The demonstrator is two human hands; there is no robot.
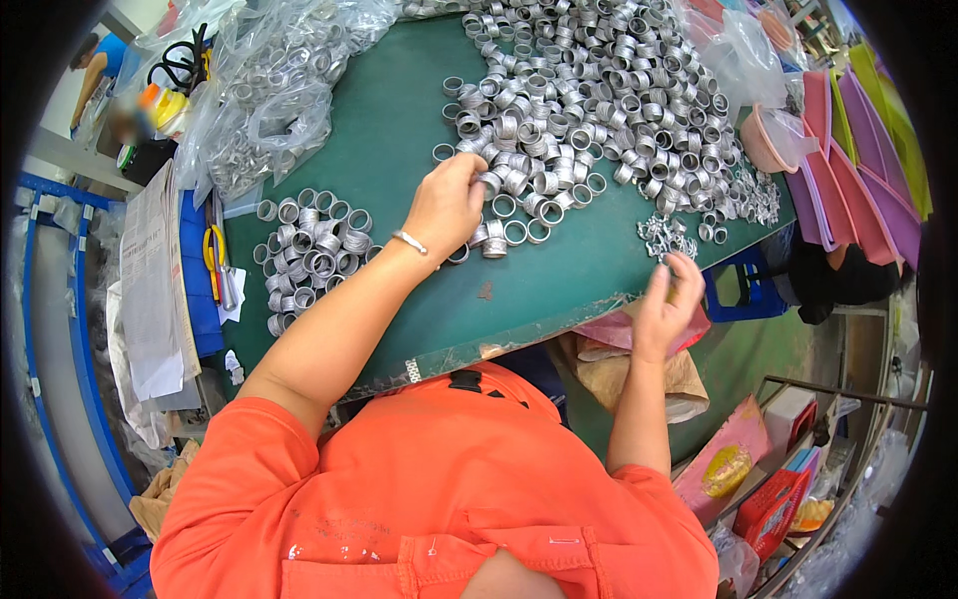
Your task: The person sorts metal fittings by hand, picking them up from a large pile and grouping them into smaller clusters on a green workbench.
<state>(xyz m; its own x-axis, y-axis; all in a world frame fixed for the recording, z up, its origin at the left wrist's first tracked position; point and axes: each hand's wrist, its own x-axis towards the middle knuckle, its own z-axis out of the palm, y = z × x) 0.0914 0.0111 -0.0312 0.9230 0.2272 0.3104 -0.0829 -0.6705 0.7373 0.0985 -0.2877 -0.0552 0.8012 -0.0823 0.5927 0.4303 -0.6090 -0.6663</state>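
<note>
At the near edge of a large heap of grey ribbed metal rings (599, 90), my left hand (447, 208) has its fingers closed on a metal ring (490, 184), which is partly covered by the fingertips. My right hand (669, 307) is over the table's front edge, thumb and fingertips drawn together in a pinch. Whatever is between those fingertips is too small to make out. Just beyond them lies a little pile of small metal pieces (665, 236). A separate group of metal rings (317, 250) sits on the left of the green tabletop (404, 110).
Clear plastic bags (269, 110) of metal parts fill the back left. Yellow-handled scissors (212, 250) hang by a blue bin (200, 280) at left. Pink, purple and green trays (838, 160) stand at right. Below are a blue stool (743, 290) and a brown sack (659, 384).
</note>
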